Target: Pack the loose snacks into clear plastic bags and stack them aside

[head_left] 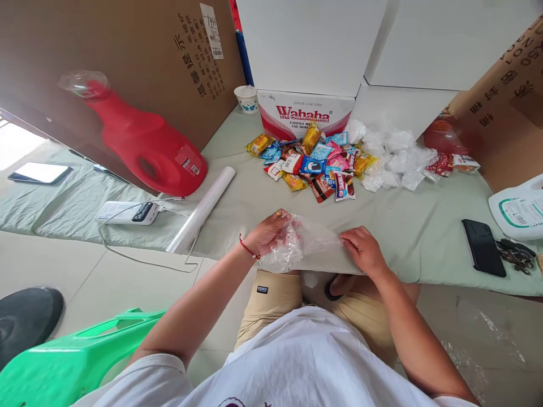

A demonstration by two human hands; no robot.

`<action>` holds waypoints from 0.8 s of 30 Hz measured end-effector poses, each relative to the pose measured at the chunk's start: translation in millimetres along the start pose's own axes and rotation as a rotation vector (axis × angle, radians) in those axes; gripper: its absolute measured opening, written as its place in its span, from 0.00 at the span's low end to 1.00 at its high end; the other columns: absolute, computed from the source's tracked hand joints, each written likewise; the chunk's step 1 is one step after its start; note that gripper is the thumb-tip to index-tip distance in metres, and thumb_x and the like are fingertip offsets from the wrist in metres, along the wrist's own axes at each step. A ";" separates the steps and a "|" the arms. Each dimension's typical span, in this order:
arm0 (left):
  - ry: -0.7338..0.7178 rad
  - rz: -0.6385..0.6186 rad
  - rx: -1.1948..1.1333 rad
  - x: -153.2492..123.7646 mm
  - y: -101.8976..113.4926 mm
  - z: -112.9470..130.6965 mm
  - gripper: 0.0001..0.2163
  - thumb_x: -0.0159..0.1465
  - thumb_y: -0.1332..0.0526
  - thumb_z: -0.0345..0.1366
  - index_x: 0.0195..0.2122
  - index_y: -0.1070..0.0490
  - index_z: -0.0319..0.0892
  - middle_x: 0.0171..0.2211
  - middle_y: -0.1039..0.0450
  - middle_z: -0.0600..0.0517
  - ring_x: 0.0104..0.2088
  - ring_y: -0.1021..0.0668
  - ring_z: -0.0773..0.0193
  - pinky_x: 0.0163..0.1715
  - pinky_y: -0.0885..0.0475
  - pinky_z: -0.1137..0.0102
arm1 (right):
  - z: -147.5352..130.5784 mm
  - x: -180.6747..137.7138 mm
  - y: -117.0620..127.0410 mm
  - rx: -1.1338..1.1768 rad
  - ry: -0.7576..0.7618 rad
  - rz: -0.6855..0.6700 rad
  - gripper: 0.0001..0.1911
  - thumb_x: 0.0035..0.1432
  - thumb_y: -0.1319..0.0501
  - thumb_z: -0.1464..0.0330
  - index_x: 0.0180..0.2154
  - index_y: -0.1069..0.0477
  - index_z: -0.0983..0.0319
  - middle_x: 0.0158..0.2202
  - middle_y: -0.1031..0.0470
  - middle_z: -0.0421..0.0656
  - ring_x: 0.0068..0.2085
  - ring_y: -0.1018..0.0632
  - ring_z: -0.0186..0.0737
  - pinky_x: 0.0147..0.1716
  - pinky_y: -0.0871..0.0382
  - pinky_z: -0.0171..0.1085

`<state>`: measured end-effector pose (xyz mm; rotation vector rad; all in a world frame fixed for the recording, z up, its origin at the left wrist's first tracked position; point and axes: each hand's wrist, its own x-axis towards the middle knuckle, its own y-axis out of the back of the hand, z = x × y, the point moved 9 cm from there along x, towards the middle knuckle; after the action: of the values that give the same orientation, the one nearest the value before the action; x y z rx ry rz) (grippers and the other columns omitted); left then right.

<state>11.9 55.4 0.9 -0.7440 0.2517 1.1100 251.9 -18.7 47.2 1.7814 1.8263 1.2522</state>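
Observation:
A thin clear plastic bag [316, 233] is stretched between my two hands over the front edge of the cloth-covered table. My left hand [270, 233] is closed on its bunched left end, with crinkled film hanging below the fingers. My right hand [363, 250] pinches the bag's right end between thumb and fingers. Beyond the hands lies a heap of small wrapped snacks [314, 165] in yellow, blue, red and pink packets. To its right is a pile of clear, crumpled plastic-wrapped bundles [396, 155]; their contents are hard to make out.
Leftward lie a roll of clear plastic [202, 208], a power bank [128, 212] with a cable, and a large red jug [148, 144]. A Wahaha box [305, 110] and paper cup [246, 99] stand behind. Rightward are a black phone [484, 247], keys [516, 255] and a white jug [520, 209].

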 end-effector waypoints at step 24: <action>-0.522 0.584 0.514 -77.1 65.1 -19.6 0.06 0.62 0.38 0.39 0.32 0.27 0.42 0.26 0.31 0.55 0.23 0.30 0.70 0.22 0.36 0.73 | -65.7 21.3 -15.0 -0.181 0.163 -0.104 0.10 0.68 0.39 0.70 0.47 0.23 0.55 0.44 0.25 0.46 0.46 0.29 0.46 0.47 0.30 0.43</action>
<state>-76.3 2.6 0.6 0.1077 0.2990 1.6595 190.1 -21.2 81.3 1.5092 1.7991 1.5070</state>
